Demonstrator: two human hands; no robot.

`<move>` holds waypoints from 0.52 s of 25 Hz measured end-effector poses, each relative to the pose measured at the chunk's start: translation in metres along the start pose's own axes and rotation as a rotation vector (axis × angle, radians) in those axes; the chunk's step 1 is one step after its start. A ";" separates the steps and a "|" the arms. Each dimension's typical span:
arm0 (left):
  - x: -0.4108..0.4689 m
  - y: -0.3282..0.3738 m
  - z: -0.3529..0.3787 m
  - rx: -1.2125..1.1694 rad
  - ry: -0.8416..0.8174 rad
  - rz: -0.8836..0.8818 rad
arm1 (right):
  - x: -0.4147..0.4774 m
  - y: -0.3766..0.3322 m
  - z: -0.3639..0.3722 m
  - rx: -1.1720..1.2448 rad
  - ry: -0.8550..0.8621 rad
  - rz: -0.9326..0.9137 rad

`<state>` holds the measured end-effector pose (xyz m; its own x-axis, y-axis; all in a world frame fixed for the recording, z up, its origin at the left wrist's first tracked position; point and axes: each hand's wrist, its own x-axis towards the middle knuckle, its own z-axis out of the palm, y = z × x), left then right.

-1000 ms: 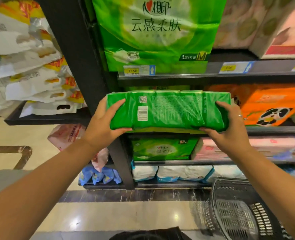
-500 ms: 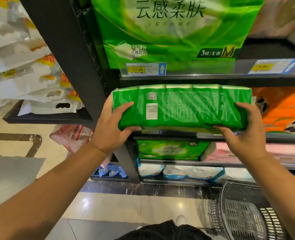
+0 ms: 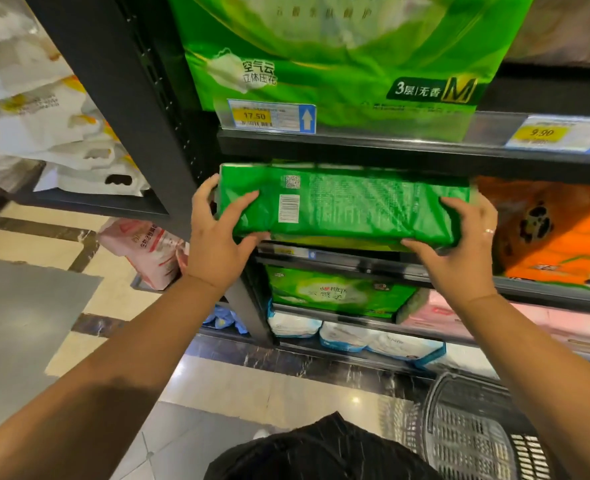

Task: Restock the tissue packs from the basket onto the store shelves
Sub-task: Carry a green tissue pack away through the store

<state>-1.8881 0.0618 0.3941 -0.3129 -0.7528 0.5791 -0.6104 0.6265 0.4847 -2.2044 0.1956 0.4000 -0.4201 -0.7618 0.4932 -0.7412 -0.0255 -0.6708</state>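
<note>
A person's left hand (image 3: 217,244) and right hand (image 3: 459,251) clamp a green pack (image 3: 349,206) by its ends, at the mouth of a shelf (image 3: 373,263). It seems mid-placement; next, slide it in level. The basket (image 3: 473,434) stands below.

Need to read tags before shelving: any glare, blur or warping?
Head view: 17.50 price tag reads clearly, 9.90 price tag at the right edge is smeared but legible; floor shows glare spots; shelf edge slants under the wide lens; green tissue pack, in left hand and right hand, is evenly lit.
</note>
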 end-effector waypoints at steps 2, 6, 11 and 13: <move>-0.003 0.014 0.009 0.015 0.114 -0.092 | 0.005 0.002 0.006 0.080 0.060 0.071; -0.011 0.038 0.029 -0.147 0.171 -0.285 | 0.004 0.001 0.023 0.158 0.107 0.252; -0.008 0.034 0.039 -0.324 0.090 -0.362 | 0.012 0.009 0.037 0.335 0.076 0.463; -0.005 0.035 0.041 -0.344 0.110 -0.396 | 0.012 0.012 0.044 0.328 0.064 0.499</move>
<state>-1.9379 0.0789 0.3812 -0.0174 -0.9310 0.3647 -0.3869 0.3426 0.8561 -2.1958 0.1576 0.3738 -0.7139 -0.6931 0.0999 -0.2502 0.1191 -0.9608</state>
